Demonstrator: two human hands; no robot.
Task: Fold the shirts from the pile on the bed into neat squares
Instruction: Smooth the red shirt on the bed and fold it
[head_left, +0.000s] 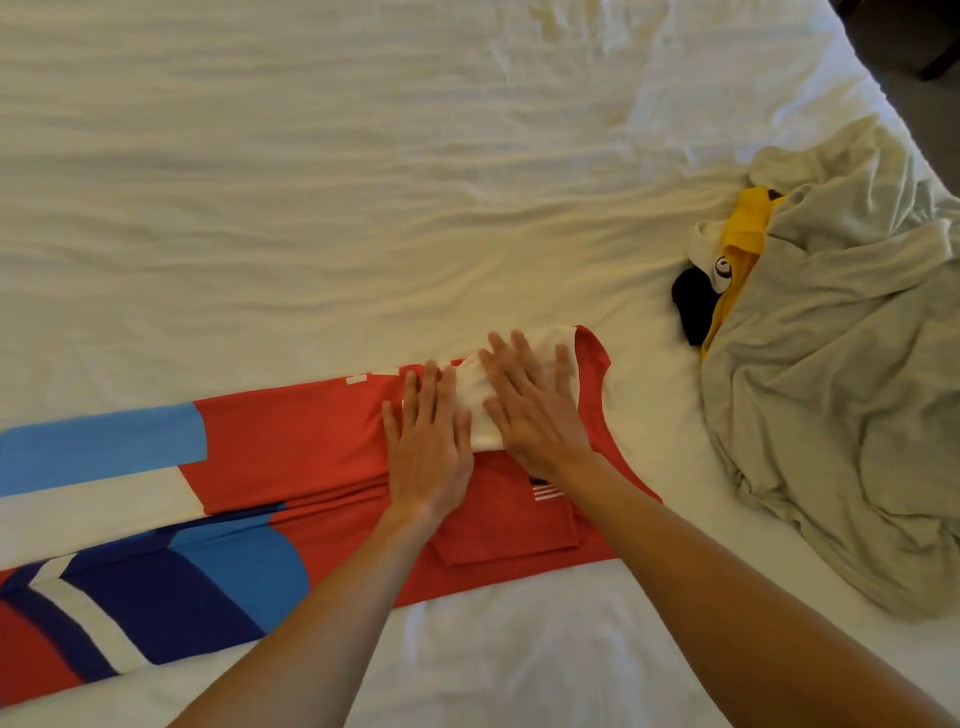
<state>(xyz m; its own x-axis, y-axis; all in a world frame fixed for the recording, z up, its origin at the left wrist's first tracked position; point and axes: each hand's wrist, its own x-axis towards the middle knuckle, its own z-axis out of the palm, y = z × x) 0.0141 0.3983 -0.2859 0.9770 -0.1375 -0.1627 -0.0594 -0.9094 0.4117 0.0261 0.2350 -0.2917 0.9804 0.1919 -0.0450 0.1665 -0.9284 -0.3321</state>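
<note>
Both hands flat, no grip closed on anything: left hand (427, 447) lies palm down with fingers straight and slightly spread on the red cloth just left of centre frame, its fingertips reaching the edge of the white sleeve; right hand (530, 402) lies palm down beside it, fingers straight and spread, pressing on the white sleeve (480, 395) that is turned in over the chest. Hands nearly touch at the thumbs. Item in work: 1 red shirt (311, 441) with blue, white and navy bands, lying lengthwise across the lower half of the frame, neckline toward centre right, hem end running out at the left edge. Condition: both long sides appear turned inward, giving a narrow strip; a red sleeve with a small flag mark (545, 491) lies folded in on the near side. Judged stage: side folds made and being smoothed; the lengthwise folds that would bring the strip to a square are not yet done. Remaining stock: pile (831, 415) at right of frame, well apart from the red shirt, unfolded and crumpled, showing a pale grey garment on top with yellow (748, 223), white and black cloth beneath; count of pieces cannot be told. No finished square is in view. Support: bed (311, 182) with wrinkled white sheet, filling the upper frame.
</note>
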